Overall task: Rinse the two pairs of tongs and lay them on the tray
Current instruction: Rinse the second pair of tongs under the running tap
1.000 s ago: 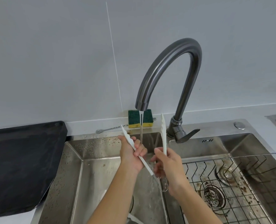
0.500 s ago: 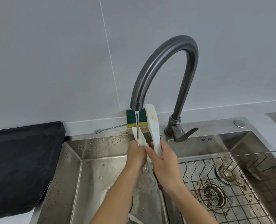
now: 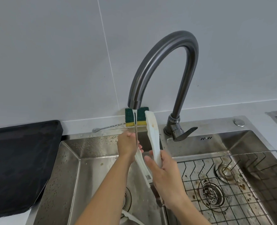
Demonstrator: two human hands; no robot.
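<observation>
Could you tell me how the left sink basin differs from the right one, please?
The right basin holds a wire rack; the left basin has none. Water from the tap falls into the left basin, not the right. The left hand and right hand hold the white tongs over the left basin, not the right. Both are stainless steel.
</observation>
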